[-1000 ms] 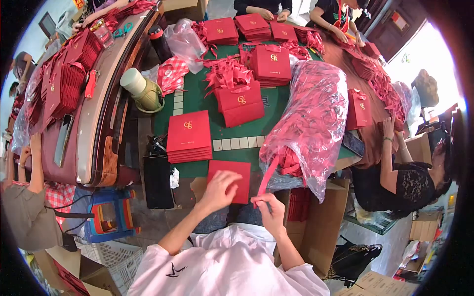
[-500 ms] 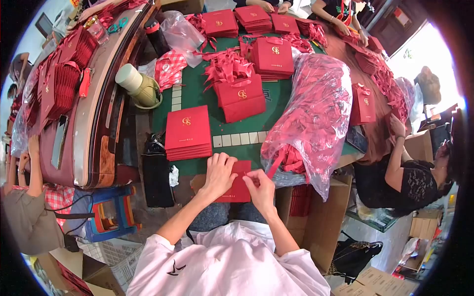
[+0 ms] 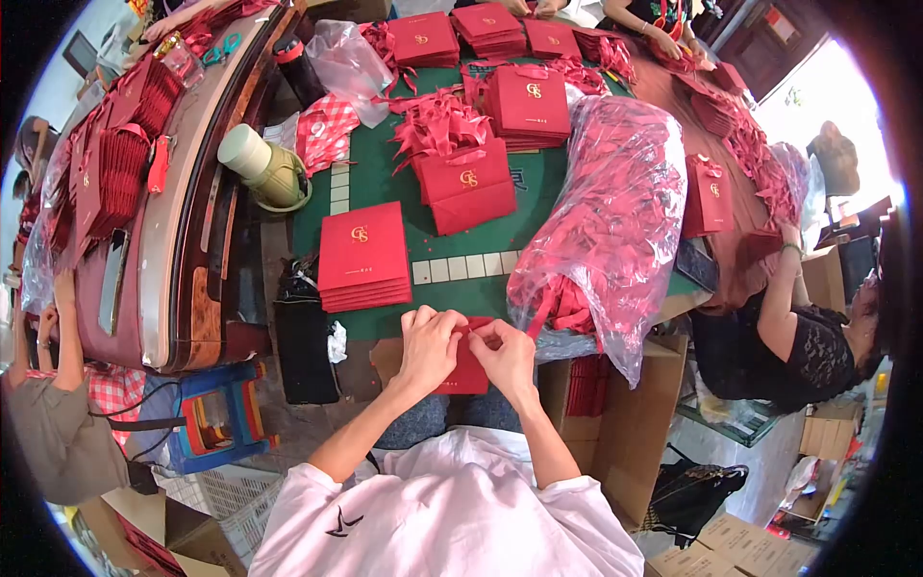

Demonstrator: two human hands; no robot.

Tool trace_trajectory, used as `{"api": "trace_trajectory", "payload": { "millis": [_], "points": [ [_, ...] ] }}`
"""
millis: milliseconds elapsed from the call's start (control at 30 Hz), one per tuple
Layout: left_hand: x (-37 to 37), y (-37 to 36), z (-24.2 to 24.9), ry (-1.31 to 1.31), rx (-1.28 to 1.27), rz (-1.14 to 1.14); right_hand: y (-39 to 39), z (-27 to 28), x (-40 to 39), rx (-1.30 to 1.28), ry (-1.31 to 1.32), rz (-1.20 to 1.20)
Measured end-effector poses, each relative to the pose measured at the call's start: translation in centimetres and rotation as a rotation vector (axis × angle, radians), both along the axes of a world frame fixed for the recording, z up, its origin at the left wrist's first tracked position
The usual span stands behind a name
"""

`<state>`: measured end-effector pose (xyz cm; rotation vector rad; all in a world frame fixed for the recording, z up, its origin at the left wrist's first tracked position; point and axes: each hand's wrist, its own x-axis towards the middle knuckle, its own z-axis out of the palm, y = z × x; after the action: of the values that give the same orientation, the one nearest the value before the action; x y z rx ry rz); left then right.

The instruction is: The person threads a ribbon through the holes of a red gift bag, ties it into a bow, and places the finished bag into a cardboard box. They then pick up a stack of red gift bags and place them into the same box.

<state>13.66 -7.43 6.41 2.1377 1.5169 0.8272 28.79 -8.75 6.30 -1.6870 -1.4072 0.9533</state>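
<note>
A red paper bag lies flat over my lap at the table's near edge. My left hand is closed over its upper left part, fingers curled at the top. From the other side, my right hand pinches at the bag's upper part, thumb and forefinger close to the left fingertips. Any small piece between those fingers is hidden. Just beyond my left hand sits a stack of red bags with gold lettering. To the right lies a clear plastic sack full of red ribbons.
On the green table stand a red bag with ribbon handles and more bag stacks. A green bottle stands at the left. A cardboard box is by my right knee. Other people work around the tables.
My right hand has moved slightly left, its fingertips now nearer the left hand's. The left fingers have curled in more over the bag's top. The view has shifted slightly.
</note>
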Motion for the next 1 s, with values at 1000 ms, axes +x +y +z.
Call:
{"api": "trace_trajectory", "payload": {
  "millis": [1000],
  "points": [
    [-0.4,-1.5,0.1,-0.05,0.048,-0.069,1.0,2.2,2.8,0.139,-0.177,0.296]
  ]
}}
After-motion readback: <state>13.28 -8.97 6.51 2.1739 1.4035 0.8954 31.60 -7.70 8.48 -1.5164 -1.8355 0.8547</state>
